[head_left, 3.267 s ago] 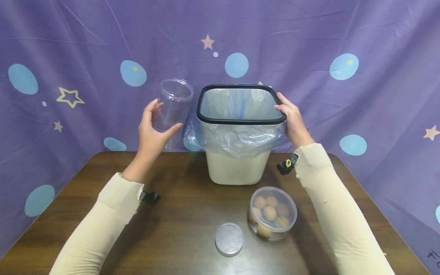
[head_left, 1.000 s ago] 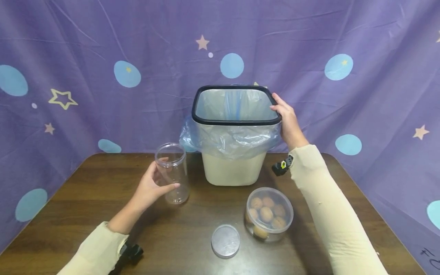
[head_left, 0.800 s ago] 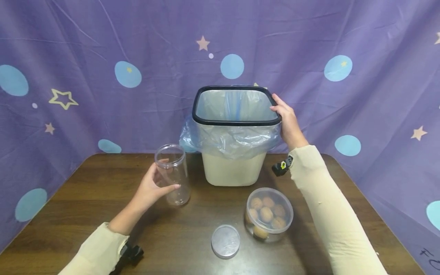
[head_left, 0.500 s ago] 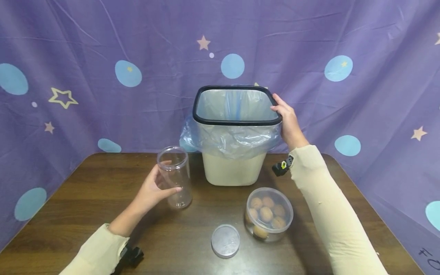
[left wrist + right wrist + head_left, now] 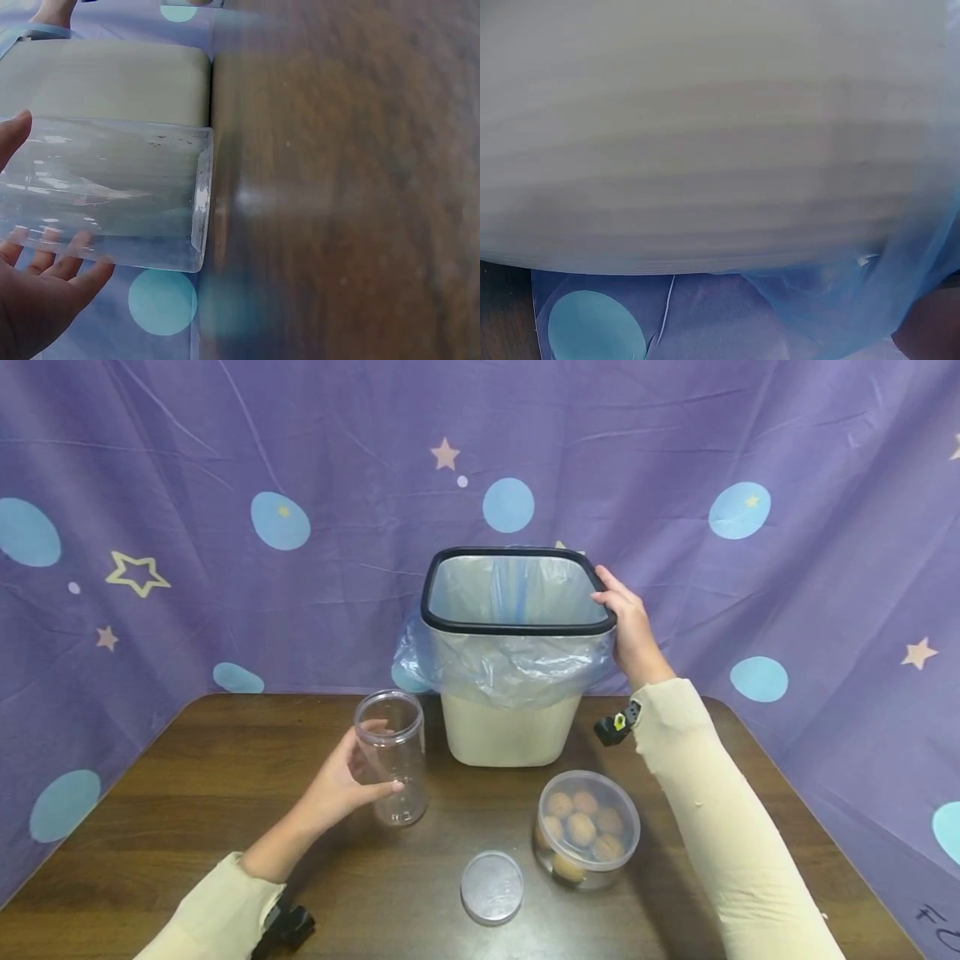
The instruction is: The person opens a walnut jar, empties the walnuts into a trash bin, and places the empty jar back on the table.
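My left hand [image 5: 341,785] holds an upright clear plastic jar [image 5: 408,760] by its side, thumb in front and fingers behind. The jar has no lid and looks empty; its base is at the tabletop. In the left wrist view the fingers [image 5: 88,283] curl along the jar's wall. My right hand [image 5: 628,622] grips the black rim at the right of a cream trash can [image 5: 502,735], lined with a translucent bluish bag [image 5: 517,668]. The can's wall fills most of the right wrist view. A round silver-grey lid [image 5: 492,887] lies on the table near the front.
A round clear tub [image 5: 592,872] of walnuts, with a translucent lid on, stands in front of the can, right of the loose lid. The brown wooden table [image 5: 225,777] ends at a purple patterned curtain [image 5: 360,468] behind.
The left hand has brought the jar down from beside the can's rim to table level. Over the last second it slid slightly right and nearer. The right hand stays on the rim.
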The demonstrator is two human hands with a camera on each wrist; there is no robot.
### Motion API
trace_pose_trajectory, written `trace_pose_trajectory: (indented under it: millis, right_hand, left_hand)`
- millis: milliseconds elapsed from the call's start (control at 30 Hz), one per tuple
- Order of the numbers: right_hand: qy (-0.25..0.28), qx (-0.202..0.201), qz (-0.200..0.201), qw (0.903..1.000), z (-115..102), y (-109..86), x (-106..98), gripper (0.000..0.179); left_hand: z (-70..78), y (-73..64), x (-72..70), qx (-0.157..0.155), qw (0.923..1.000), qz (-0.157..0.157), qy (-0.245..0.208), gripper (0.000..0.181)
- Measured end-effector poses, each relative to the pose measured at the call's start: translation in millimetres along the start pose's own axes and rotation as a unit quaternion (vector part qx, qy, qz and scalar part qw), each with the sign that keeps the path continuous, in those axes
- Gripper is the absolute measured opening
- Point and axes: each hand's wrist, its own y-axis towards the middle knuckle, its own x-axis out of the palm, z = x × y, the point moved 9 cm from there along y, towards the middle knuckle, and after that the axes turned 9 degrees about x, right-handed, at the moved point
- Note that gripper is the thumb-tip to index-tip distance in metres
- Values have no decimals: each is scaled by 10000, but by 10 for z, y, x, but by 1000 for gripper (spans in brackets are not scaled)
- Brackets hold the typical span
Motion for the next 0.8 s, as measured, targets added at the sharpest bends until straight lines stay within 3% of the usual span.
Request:
trace_pose_trajectory:
  millis: [433,800]
  right_hand:
    - [-25,-8,19,10000,6,16,-8,57]
    - [-15,-17,28,10000,-1,7,-11,57]
  left_hand:
    - [36,28,163,202,9993,-328,-29,84]
    - [41,13,183,267,9987,-380,-219,83]
